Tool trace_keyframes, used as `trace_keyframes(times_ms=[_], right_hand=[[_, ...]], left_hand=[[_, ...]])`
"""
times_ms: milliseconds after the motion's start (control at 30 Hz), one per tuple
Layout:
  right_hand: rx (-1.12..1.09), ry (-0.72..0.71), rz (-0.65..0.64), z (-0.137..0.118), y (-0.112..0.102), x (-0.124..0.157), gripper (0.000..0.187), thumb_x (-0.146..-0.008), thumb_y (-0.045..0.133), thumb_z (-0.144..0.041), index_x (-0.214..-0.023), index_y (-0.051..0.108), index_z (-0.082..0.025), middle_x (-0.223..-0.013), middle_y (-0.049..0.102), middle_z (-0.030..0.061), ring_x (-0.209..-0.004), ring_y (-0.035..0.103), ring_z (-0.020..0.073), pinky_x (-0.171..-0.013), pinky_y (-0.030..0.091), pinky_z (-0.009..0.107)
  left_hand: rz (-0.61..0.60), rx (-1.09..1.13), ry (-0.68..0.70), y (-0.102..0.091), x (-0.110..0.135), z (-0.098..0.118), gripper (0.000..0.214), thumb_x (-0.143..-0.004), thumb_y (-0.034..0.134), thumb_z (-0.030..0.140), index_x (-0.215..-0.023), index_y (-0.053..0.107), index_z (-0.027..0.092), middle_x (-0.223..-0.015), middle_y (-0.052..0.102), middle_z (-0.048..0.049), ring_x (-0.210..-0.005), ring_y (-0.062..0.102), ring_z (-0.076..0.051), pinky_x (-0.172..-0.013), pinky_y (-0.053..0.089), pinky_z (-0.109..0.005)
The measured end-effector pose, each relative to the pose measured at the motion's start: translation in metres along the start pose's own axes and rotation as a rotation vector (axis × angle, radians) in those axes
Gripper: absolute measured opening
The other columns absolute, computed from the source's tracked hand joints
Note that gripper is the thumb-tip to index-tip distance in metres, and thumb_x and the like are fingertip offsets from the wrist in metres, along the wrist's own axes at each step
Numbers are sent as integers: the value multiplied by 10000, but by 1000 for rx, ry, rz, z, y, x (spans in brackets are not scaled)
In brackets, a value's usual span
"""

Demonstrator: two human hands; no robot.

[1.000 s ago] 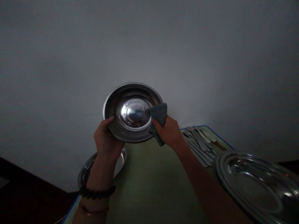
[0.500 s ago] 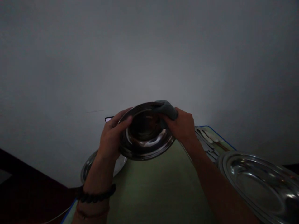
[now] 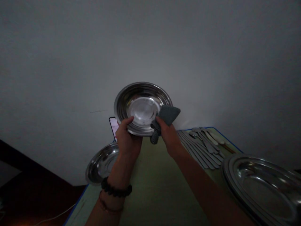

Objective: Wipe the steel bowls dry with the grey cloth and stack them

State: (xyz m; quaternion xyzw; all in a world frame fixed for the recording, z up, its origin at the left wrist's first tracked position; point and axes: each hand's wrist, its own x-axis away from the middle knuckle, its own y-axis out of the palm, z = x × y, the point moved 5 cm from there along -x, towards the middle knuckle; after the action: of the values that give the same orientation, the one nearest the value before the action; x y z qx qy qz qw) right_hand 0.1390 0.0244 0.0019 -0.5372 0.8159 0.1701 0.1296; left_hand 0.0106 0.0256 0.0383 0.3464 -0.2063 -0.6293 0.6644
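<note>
A round steel bowl-plate (image 3: 141, 105) is held up in front of the wall, its shiny inside tilted toward me. My left hand (image 3: 127, 138) grips its lower left rim, thumb on the inside. My right hand (image 3: 167, 135) is closed on a grey cloth (image 3: 166, 116), which presses against the plate's lower right rim. A dark bead bracelet sits on my left wrist.
A green-topped table (image 3: 155, 188) lies below. A second steel plate (image 3: 101, 163) rests at its far left corner, with a lit phone (image 3: 113, 125) behind it. Several steel spoons and knives (image 3: 202, 146) lie in a row at the far right. Stacked large steel plates (image 3: 263, 185) fill the right.
The plate went from tipped down and low to raised with its inside facing me. The cloth moved from the top rim to the lower right rim. The view shifted slightly.
</note>
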Motion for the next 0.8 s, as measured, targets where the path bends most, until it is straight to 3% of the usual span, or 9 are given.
trace_keyframes(times_ms=[100,233,367,500,667,800], right_hand=[[69,-5,123,-6,-22,-6,401,-693,662,-413,-1010,633,-169,-974,697,86,-857,647,230,-757,511,363],[262,-241,139,-30,-42,-9,348,-712,668,-363,-986,661,-149,-928,704,103,-831,641,241,-759,500,395],[382,-360,147,-37,-47,-8,307,-742,659,-361,-979,684,-168,-866,719,85,-788,649,238,-710,500,383],[352,-374,286,-32,-56,-10,356,-720,692,-455,-945,702,-179,-832,725,74,-772,654,239,-712,502,390],[181,-400,414,-30,-54,-7,410,-776,623,-481,-1056,649,-182,-1046,695,96,-971,635,240,-874,472,417],[110,-240,291,-22,-28,2,459,-838,504,-459,-1193,519,-168,-1181,613,134,-1088,575,234,-936,439,415]], left_hand=[[-45,-84,39,-2,-4,22,61,-653,614,200,-646,656,157,-667,687,-3,-667,645,-137,-639,515,-240],[-170,-345,40,-6,-6,42,99,-602,683,196,-689,700,151,-665,700,-15,-606,634,-143,-589,511,-240],[-297,-475,76,-8,-5,39,213,-613,711,198,-822,736,165,-760,733,-22,-722,672,-173,-655,524,-247],[-394,-447,157,0,2,31,208,-678,709,231,-877,742,179,-928,746,-35,-946,671,-217,-859,512,-302],[-343,-294,187,11,13,27,154,-702,706,277,-837,747,214,-842,744,-2,-921,677,-211,-894,513,-329],[-206,-92,260,11,12,30,140,-781,600,226,-765,738,209,-826,743,-2,-919,668,-167,-913,498,-280]])
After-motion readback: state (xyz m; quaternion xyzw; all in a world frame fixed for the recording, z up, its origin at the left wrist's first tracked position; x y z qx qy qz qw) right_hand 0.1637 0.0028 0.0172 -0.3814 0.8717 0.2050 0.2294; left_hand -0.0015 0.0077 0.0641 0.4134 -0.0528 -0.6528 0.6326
